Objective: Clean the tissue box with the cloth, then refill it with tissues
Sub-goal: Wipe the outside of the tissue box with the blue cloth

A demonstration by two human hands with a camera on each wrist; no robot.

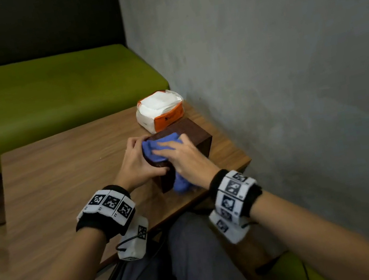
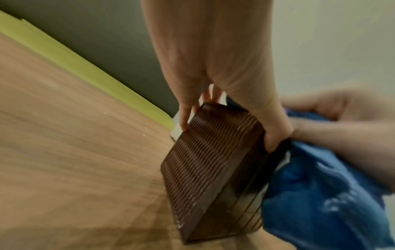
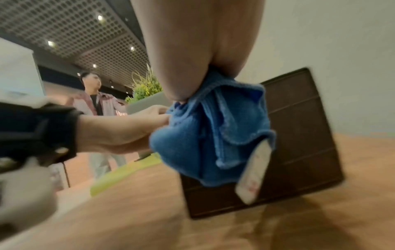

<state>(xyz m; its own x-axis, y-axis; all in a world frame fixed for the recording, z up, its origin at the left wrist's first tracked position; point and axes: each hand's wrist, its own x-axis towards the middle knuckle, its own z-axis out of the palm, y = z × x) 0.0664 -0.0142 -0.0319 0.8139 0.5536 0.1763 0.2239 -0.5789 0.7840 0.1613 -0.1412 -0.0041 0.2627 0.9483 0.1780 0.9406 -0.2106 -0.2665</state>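
Observation:
A dark brown ribbed tissue box (image 1: pixel 192 133) lies on the wooden table (image 1: pixel 62 175) near the wall. My left hand (image 1: pixel 144 158) grips its near end, thumb on one side and fingers on the other (image 2: pixel 183 125). A blue cloth (image 1: pixel 152 146) lies bunched on the box top, with a fold hanging down the near end. My right hand (image 1: pixel 178 153) holds the cloth and presses it onto the box. In the right wrist view the cloth (image 3: pixel 203 135) hangs from under the palm in front of the box (image 3: pixel 299 135). A white and orange tissue pack (image 1: pixel 160 109) sits just beyond the box.
A grey wall (image 1: pixel 289 73) runs close along the table's right side. A green bench (image 1: pixel 37 96) stands behind the table. The table's near edge is by my knees. A person (image 3: pixel 94 94) stands far off in the room in the right wrist view.

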